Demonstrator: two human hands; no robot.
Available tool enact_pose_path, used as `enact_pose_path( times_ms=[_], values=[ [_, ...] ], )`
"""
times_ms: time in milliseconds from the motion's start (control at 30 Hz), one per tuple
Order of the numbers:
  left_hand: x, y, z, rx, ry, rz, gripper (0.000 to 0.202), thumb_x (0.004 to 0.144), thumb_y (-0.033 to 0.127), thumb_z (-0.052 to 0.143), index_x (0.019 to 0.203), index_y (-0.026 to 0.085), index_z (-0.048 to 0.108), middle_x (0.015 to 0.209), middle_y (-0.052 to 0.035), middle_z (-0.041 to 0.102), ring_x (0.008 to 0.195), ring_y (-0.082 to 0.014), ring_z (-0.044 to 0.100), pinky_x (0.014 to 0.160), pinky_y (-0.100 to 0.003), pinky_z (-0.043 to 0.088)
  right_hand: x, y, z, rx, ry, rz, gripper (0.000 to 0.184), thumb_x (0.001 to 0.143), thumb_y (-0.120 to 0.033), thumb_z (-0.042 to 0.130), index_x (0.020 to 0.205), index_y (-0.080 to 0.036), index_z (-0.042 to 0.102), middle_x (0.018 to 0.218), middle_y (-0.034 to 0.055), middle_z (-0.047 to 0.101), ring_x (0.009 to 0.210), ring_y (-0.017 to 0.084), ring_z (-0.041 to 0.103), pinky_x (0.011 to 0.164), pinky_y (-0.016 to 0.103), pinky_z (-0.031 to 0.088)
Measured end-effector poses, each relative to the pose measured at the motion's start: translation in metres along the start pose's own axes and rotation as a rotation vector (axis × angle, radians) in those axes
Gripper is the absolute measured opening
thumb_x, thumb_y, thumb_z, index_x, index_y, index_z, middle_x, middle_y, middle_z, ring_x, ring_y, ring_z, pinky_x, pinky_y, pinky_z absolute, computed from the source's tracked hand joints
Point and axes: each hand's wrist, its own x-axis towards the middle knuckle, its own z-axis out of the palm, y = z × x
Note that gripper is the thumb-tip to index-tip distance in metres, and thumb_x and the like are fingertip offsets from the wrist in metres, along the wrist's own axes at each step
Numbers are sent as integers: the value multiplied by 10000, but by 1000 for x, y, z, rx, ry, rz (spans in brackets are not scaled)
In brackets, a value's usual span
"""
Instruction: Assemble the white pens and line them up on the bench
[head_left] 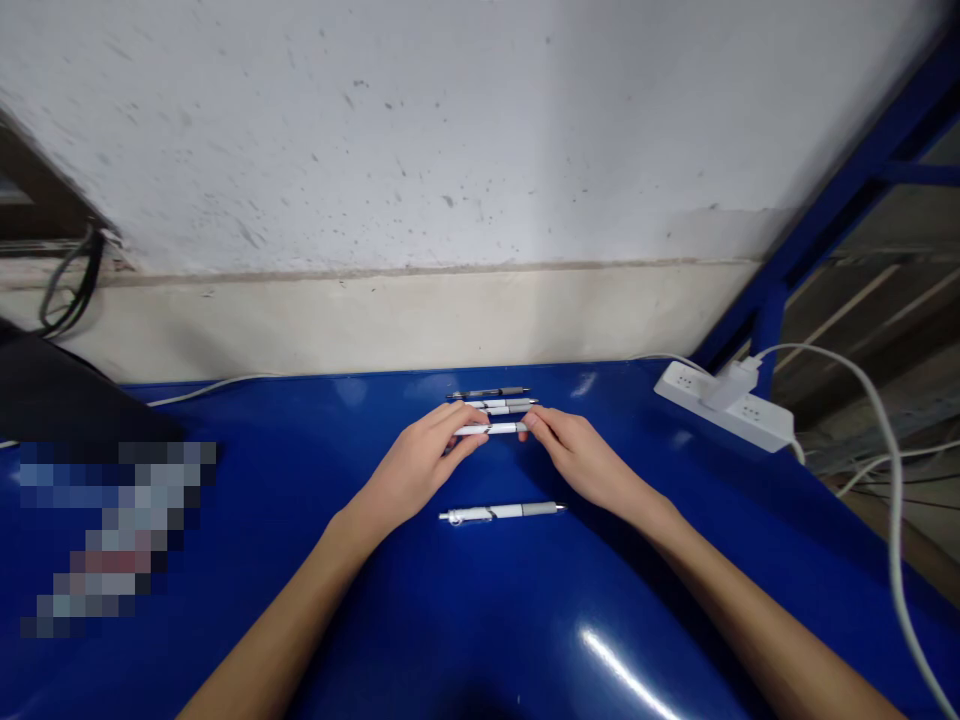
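Note:
On the glossy blue table point(247, 560), both my hands meet at a white pen point(496, 429). My left hand point(420, 465) pinches its left end, and my right hand point(581, 455) pinches its right end with closed fingertips. Just behind it lie two more pens side by side: a white one point(506, 405) and a grey one point(489, 393) farthest back. Another white pen with a grey grip point(501, 512) lies alone on the table between my wrists, closer to me.
A white power strip point(750, 412) with a plugged charger point(735, 383) and white cable point(892, 500) sits at the table's right rear. A black object point(60, 400) and cables are at the left. A white wall stands behind; a blue frame point(840, 200) rises on the right.

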Motion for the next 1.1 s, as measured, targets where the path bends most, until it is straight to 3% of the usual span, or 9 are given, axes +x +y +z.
enact_pose_path(
  times_ms=[100, 333, 433, 633, 733, 800, 967, 1100],
  values=[
    [-1, -1, 2, 117, 39, 50, 240, 1101, 342, 458, 1145, 229, 665, 1153, -45, 717, 1097, -232, 625, 999, -378, 477, -1, 0, 0, -63, 16, -51, 387, 1122, -393, 333, 861, -220, 561, 857, 27, 658, 790, 192, 599, 781, 311, 407],
    [-1, -2, 1, 324, 33, 121, 335, 1126, 319, 366, 1142, 219, 685, 1161, -51, 752, 1030, -233, 653, 980, -408, 500, -3, -2, 4, -122, -23, -34, 429, 1127, -415, 280, 790, -228, 469, 751, 15, 614, 674, 181, 538, 687, 321, 367],
    [-2, -2, 2, 375, 22, 105, 359, 1125, 299, 350, 1071, 200, 691, 1074, -60, 764, 978, -238, 668, 917, -393, 503, -3, -4, 4, -157, -21, -51, 405, 1125, -375, 298, 783, -227, 456, 757, 22, 608, 680, 185, 527, 696, 331, 371],
    [-2, -1, 4, 290, 3, -7, 393, 1122, 303, 322, 935, 209, 654, 868, -29, 698, 816, -195, 662, 771, -317, 484, 0, -3, -3, -202, 47, -199, 300, 1113, -298, 364, 885, -228, 546, 902, 61, 651, 852, 224, 560, 831, 363, 434],
    [-1, -1, 4, 279, 5, -2, 380, 1117, 297, 333, 898, 206, 630, 823, -21, 649, 771, -184, 630, 745, -305, 469, 0, 0, -5, -141, 50, -221, 113, 1069, -310, 514, 1073, -240, 602, 1111, 79, 671, 1023, 240, 587, 924, 371, 459],
    [-1, -2, 3, 266, 8, 13, 376, 1118, 293, 337, 883, 207, 617, 824, -15, 637, 773, -180, 617, 752, -305, 464, -1, 2, -5, -93, 37, -182, 157, 1033, -357, 600, 1147, -251, 618, 1196, 75, 677, 1079, 245, 603, 957, 375, 465],
    [0, -4, 3, 222, 5, 28, 337, 1118, 267, 361, 946, 211, 646, 875, -12, 655, 838, -183, 617, 799, -307, 461, -1, -1, -4, 17, -19, -100, 262, 1077, -388, 496, 960, -231, 671, 969, 36, 733, 895, 209, 675, 845, 338, 480],
    [0, -4, 3, 186, 9, 20, 327, 1118, 269, 370, 981, 216, 662, 904, -11, 672, 890, -188, 632, 828, -307, 458, -1, -5, -6, 67, 62, -151, 113, 1004, -330, 629, 1052, -236, 668, 1073, 47, 733, 1013, 218, 675, 913, 333, 488]
  ],
)
